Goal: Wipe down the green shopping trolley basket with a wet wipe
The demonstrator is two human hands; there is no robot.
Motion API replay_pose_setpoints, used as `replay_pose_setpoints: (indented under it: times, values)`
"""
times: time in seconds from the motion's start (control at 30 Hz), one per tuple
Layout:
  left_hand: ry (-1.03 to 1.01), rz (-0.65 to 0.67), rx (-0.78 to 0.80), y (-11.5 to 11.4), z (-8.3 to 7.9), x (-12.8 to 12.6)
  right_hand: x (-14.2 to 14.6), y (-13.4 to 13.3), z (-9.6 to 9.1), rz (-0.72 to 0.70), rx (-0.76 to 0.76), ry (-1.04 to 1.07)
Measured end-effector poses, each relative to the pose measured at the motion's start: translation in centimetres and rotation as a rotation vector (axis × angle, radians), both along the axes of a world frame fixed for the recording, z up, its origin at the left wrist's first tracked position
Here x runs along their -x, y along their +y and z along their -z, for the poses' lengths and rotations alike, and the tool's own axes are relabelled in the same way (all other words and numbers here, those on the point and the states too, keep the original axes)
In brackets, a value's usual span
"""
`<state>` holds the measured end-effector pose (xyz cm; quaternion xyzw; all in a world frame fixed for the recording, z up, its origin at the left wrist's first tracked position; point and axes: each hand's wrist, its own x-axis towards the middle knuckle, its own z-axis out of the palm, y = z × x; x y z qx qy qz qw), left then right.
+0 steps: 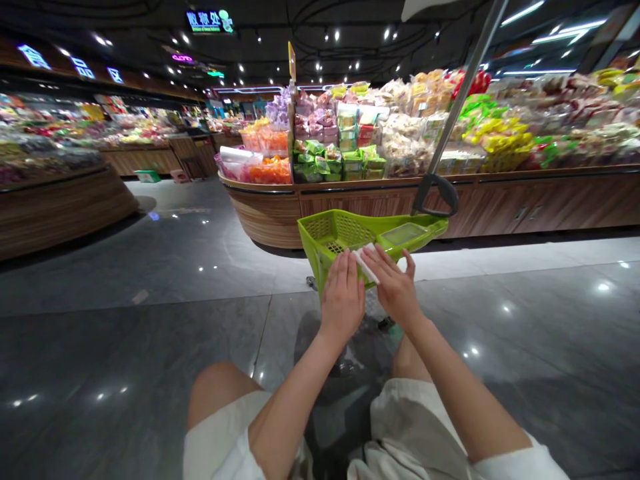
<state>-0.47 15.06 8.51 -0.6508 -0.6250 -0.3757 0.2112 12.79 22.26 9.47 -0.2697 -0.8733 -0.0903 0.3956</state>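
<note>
A bright green rolling shopping basket (325, 227) with slotted walls and a dark pull handle (445, 193) stands on the floor in front of me. Flat against its near side lies my left hand (344, 293), fingers stretched out and pointing up toward the rim. My right hand (397, 287) presses a folded white cloth or tissue (367, 265) onto the rim beside it, its thumb raised. The left fingertips come close to the white piece; whether they touch it I cannot tell. Part of the basket's near wall is hidden behind both hands.
Behind the basket runs a wood-panelled display counter (350, 207) heaped with packaged snacks. A curved counter (65, 207) stands at the left. Grey tiled floor (125, 347) reflects the lights. My knees (225, 387) are bent on either side below my arms.
</note>
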Motion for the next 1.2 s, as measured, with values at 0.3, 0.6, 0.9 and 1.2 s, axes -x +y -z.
replay_pose_setpoints:
  times: [0.3, 0.6, 0.9, 1.2]
  values:
    - [-0.019, 0.022, -0.001, -0.1, -0.1, 0.0, 0.1, -0.3, 0.5, 0.04, 0.018, 0.044]
    - [-0.017, 0.008, 0.022, -0.4, -0.2, -0.1, -0.6, 0.6, 0.4, 0.196, 0.03, 0.144]
    - [-0.02, 0.008, 0.032, -0.4, -0.2, 0.0, -1.1, 1.1, 0.4, 0.157, -0.004, 0.11]
    - [-0.039, 0.018, 0.021, -0.5, 0.0, 0.0, -0.4, -0.4, 0.1, -0.05, -0.024, -0.039]
